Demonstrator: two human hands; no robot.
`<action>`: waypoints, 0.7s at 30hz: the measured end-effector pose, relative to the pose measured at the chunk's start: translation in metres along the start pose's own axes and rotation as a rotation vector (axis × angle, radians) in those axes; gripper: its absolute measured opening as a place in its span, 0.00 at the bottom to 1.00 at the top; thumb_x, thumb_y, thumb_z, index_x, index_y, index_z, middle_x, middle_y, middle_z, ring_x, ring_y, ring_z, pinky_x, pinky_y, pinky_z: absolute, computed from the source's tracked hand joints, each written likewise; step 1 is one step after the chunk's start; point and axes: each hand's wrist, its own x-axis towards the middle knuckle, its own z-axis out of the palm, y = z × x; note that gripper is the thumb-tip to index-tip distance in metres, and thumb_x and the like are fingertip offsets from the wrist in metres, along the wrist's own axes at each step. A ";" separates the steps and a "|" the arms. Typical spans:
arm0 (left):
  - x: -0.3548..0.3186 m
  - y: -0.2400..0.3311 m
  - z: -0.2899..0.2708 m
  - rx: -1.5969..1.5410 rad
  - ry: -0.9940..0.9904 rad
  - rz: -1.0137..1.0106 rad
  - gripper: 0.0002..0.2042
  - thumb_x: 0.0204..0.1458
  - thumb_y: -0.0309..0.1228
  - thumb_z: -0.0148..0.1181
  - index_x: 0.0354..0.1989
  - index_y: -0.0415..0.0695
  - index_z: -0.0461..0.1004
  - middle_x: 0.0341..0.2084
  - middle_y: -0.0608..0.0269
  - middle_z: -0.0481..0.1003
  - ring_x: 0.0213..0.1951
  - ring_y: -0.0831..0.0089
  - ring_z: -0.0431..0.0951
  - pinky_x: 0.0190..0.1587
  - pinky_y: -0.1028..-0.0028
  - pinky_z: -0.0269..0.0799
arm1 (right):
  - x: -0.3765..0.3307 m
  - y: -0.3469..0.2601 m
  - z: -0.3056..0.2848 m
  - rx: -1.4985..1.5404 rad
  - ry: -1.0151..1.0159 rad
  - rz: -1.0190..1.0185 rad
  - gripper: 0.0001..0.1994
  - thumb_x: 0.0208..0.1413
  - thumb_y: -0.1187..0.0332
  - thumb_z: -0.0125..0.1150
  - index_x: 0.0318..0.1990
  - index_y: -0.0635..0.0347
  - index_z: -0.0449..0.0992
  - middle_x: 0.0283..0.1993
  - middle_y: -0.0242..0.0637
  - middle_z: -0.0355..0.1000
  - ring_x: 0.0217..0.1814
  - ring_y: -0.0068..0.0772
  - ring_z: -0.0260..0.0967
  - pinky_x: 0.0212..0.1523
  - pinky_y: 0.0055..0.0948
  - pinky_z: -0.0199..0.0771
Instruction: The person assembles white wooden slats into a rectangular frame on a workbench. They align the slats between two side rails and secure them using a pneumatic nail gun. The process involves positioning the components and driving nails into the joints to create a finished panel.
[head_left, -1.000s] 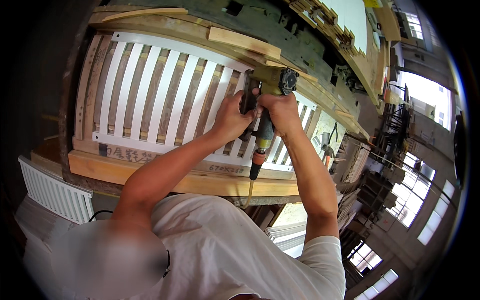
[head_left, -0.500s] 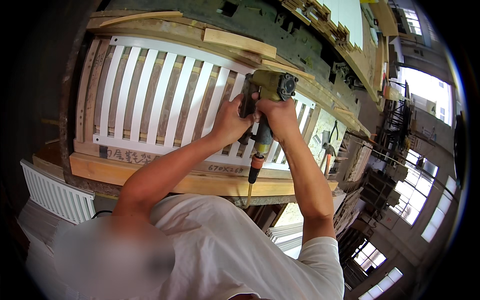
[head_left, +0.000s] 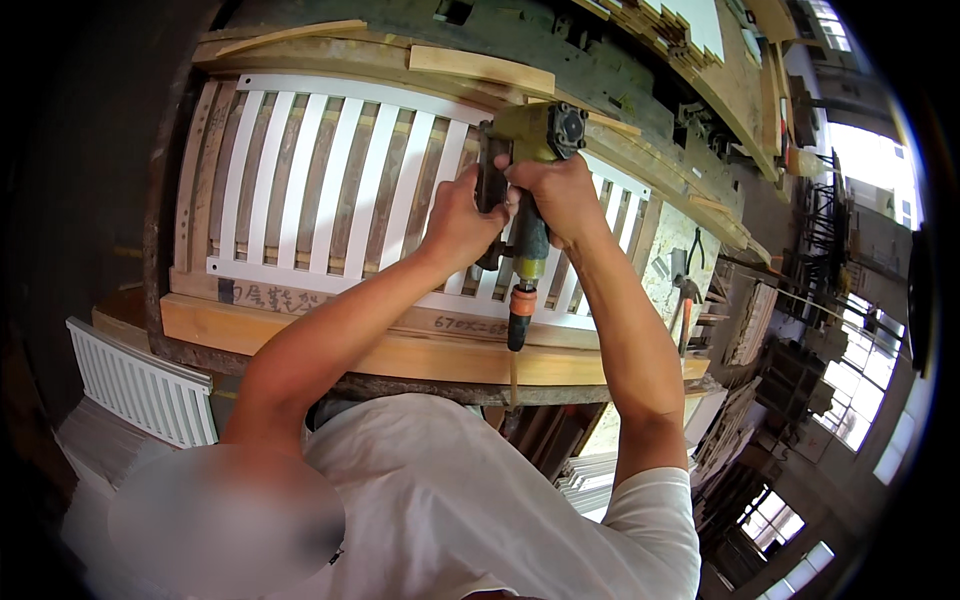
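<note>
My right hand is wrapped round the handle of a yellow-and-black nail gun, with an orange air-hose coupling at the handle's lower end. Closed on the gun's dark magazine side, my left hand grips it from the left. Beneath the tool lies a white slatted panel, its several slats running between two long rails. The gun covers part of the panel's right half, and where its nose meets the panel cannot be made out.
A wooden jig borders the panel on the bench. Loose wood strips lie along the far side. To the right are a hammer and pliers. Another white slatted panel leans at the lower left.
The nail gun has shifted away from me and slightly left over the panel, with both hands still on it. The whole view has also moved a little.
</note>
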 end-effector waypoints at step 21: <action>0.017 -0.022 -0.028 -0.184 -0.085 0.011 0.13 0.48 0.21 0.60 0.42 0.35 0.69 0.26 0.66 0.76 0.31 0.80 0.74 0.39 0.77 0.70 | 0.021 -0.001 0.030 -0.162 0.083 0.083 0.10 0.44 0.76 0.58 0.35 0.72 0.76 0.18 0.36 0.70 0.18 0.25 0.66 0.21 0.24 0.66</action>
